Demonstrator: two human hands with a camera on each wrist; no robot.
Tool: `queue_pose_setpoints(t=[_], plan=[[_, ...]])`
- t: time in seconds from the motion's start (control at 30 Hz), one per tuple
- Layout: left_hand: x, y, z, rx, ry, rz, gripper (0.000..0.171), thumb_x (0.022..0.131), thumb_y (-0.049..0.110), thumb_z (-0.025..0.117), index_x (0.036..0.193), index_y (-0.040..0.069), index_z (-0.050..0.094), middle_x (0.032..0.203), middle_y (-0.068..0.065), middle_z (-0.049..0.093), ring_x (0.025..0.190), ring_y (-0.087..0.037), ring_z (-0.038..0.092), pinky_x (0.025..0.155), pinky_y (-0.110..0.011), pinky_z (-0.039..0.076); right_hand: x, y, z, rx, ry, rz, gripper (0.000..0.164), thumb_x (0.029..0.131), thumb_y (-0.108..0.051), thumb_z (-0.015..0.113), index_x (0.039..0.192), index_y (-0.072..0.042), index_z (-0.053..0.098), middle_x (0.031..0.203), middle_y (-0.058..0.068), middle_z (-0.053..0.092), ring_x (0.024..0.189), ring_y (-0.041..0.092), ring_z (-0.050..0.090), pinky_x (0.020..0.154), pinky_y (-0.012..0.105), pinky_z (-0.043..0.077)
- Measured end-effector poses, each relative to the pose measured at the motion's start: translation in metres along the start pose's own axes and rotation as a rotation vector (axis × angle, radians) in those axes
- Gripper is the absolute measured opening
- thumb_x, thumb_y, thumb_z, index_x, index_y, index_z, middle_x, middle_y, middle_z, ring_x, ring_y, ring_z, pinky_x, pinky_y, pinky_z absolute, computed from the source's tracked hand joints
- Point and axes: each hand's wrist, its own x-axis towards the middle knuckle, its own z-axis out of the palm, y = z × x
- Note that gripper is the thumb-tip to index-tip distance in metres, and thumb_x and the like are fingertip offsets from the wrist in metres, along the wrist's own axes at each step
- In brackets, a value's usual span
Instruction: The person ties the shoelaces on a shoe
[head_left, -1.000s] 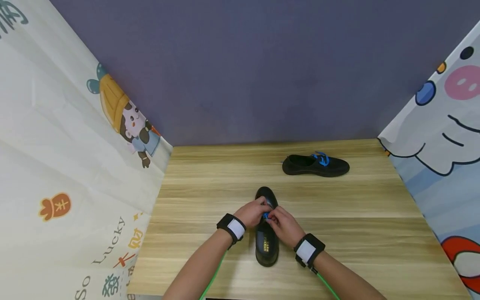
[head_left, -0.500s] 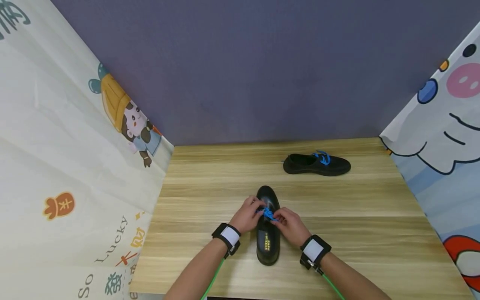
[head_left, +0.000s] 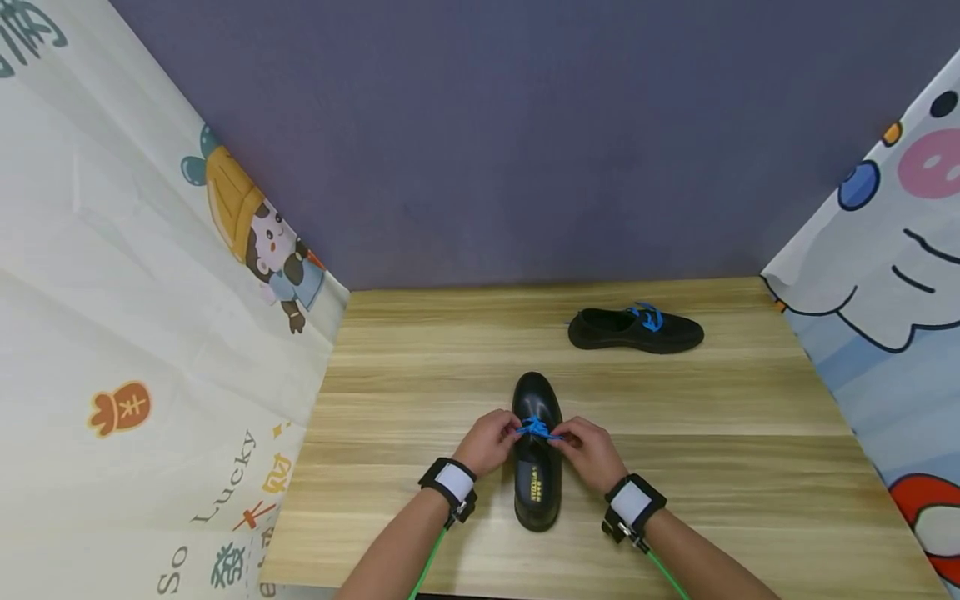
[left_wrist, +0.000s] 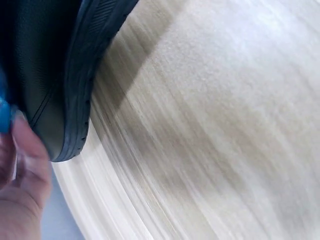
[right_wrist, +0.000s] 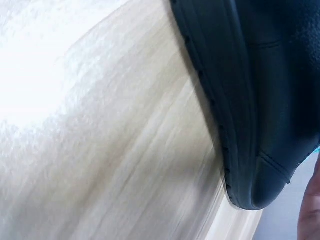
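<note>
A black leather shoe (head_left: pixel 537 492) stands on the table with its toe pointing away from me and gold lettering on its insole. Across its throat lies a blue shoelace (head_left: pixel 535 427), knotted in the middle. My left hand (head_left: pixel 486 442) pinches the lace on the shoe's left side; in the left wrist view its fingertips meet a bit of blue beside the shoe (left_wrist: pixel 55 85). On the other side my right hand (head_left: pixel 591 452) pinches the lace between thumb and finger. The right wrist view shows mostly the shoe's side (right_wrist: pixel 240 100), with only a sliver of that hand.
A second black shoe (head_left: pixel 611 329) with blue laces lies farther back, toe to the right. The wood-grain table (head_left: pixel 420 350) meets a dark grey-blue panel (head_left: pixel 525 167) behind, with printed cloths at left and right. Green cables run from both wristbands.
Both hands have drawn apart sideways, the left to the left and the right to the right, pulling the blue lace outward. The lace's knot now shows between them.
</note>
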Motion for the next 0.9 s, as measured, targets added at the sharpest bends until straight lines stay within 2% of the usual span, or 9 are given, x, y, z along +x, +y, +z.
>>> queue_pose_setpoints(t=[0.1, 0.3, 0.4, 0.57, 0.7, 0.9], plan=[[-0.0010, -0.0003, 0.0003, 0.048, 0.031, 0.031, 0.004, 0.095, 0.005, 0.067, 0.094, 0.009, 0.068, 0.089, 0.000, 0.061, 0.080, -0.010, 0.057, 0.072, -0.022, 0.050, 0.0001, 0.0008, -0.0007, -0.018, 0.015, -0.019, 0.017, 0.080, 0.002, 0.081, 0.087, -0.011, 0.072, 0.082, -0.007, 0.064, 0.071, 0.001, 0.056, 0.061, 0.022, 0.050], [-0.0019, 0.0001, -0.0018, 0.021, 0.094, 0.040, 0.007, 0.095, 0.004, 0.067, 0.090, 0.008, 0.069, 0.085, -0.001, 0.069, 0.075, -0.008, 0.060, 0.068, -0.021, 0.051, 0.0001, 0.0023, -0.0033, -0.030, 0.013, -0.029, 0.016, 0.080, 0.000, 0.081, 0.087, -0.012, 0.073, 0.082, -0.008, 0.065, 0.072, 0.001, 0.057, 0.062, 0.023, 0.051], [-0.0024, -0.0024, -0.0016, 0.015, 0.109, 0.044, 0.008, 0.095, 0.005, 0.067, 0.089, 0.008, 0.070, 0.085, -0.001, 0.071, 0.074, -0.007, 0.062, 0.067, -0.021, 0.051, -0.0006, 0.0034, -0.0035, -0.024, 0.014, 0.000, 0.017, 0.080, 0.001, 0.081, 0.088, -0.011, 0.073, 0.083, -0.007, 0.065, 0.072, 0.002, 0.059, 0.063, 0.024, 0.052], [-0.0067, -0.0071, 0.0027, -0.081, 0.137, -0.003, 0.009, 0.096, 0.010, 0.068, 0.090, 0.007, 0.074, 0.082, -0.002, 0.072, 0.068, -0.007, 0.062, 0.061, -0.020, 0.051, -0.0028, 0.0026, -0.0023, 0.016, -0.007, 0.054, 0.025, 0.078, 0.006, 0.081, 0.098, -0.006, 0.072, 0.083, -0.005, 0.066, 0.074, 0.004, 0.061, 0.063, 0.024, 0.054], [-0.0075, -0.0061, 0.0042, -0.141, 0.130, -0.024, 0.010, 0.094, 0.015, 0.071, 0.096, 0.006, 0.074, 0.085, -0.003, 0.071, 0.070, -0.008, 0.064, 0.062, -0.020, 0.052, -0.0014, -0.0008, -0.0025, 0.012, -0.055, 0.006, 0.026, 0.079, 0.003, 0.082, 0.102, -0.005, 0.072, 0.085, -0.003, 0.065, 0.075, 0.006, 0.061, 0.064, 0.025, 0.054], [-0.0068, -0.0032, 0.0011, -0.110, 0.082, -0.043, 0.016, 0.087, 0.013, 0.078, 0.100, 0.005, 0.072, 0.091, -0.004, 0.071, 0.079, -0.009, 0.066, 0.067, -0.020, 0.053, 0.0022, -0.0061, -0.0003, -0.067, -0.062, -0.047, 0.027, 0.079, -0.009, 0.086, 0.101, -0.007, 0.071, 0.091, -0.004, 0.062, 0.078, 0.010, 0.060, 0.065, 0.027, 0.053]])
